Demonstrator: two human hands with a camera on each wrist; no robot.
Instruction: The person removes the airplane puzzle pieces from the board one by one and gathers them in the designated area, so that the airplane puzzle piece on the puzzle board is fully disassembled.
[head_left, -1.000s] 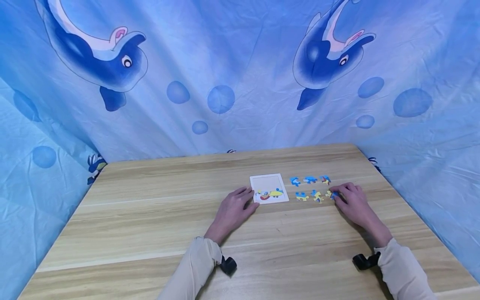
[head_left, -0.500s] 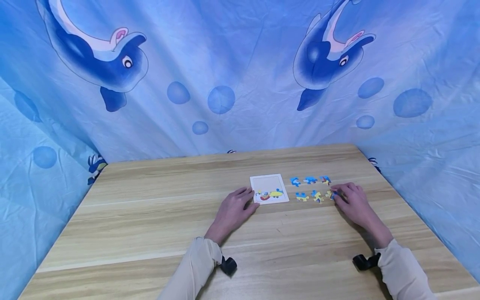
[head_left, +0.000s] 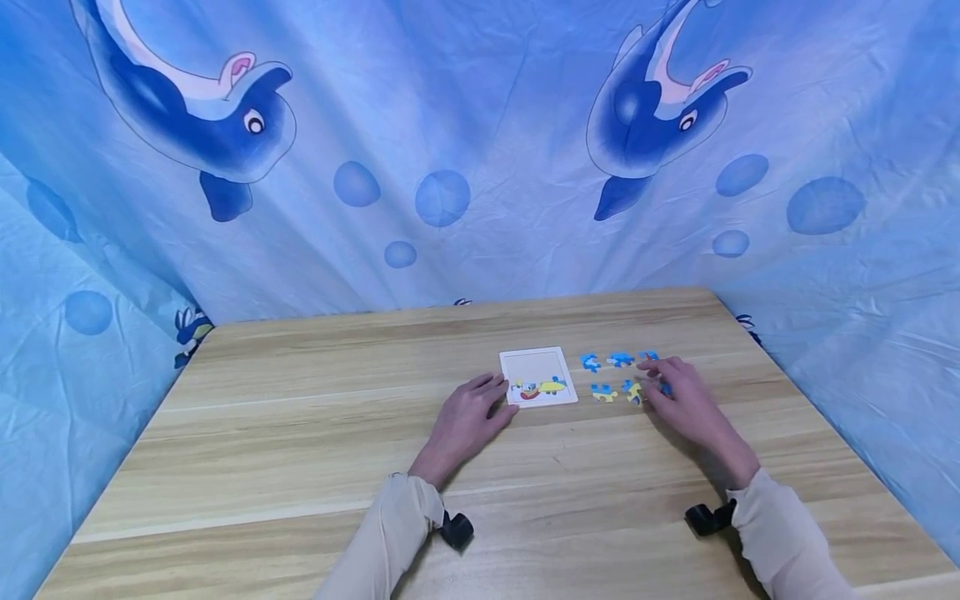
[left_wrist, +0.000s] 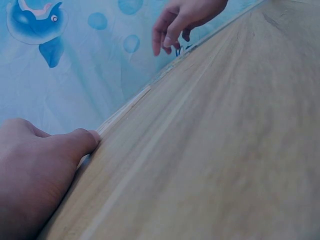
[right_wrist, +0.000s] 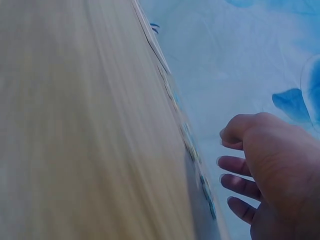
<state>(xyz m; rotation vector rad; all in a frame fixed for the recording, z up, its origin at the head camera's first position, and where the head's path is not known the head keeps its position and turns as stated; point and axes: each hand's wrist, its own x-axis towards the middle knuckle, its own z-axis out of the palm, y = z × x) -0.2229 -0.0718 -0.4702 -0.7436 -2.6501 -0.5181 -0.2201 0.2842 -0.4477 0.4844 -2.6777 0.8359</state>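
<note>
My left hand holds the lower left corner of a square white puzzle tray, fingers at its left edge and thumb at its near edge. In the left wrist view the thumb touches the tray's thin edge. Joined pieces with a yellow and red picture fill the tray's near part. To the right, loose jigsaw pieces lie in two rows, among them a blue one and a yellow-blue one. Above the rightmost pieces hovers my right hand, partly hiding them. In the right wrist view its fingers are apart, holding nothing.
Both hands work over a wooden table. Behind it hangs a blue curtain with dolphins and bubbles. Black wrist cameras sit at the left sleeve and the right sleeve.
My right hand has moved left and lifted away from the rightmost lower puzzle piece, now covering part of the right-hand pieces. My left hand and the tray have stayed put.
</note>
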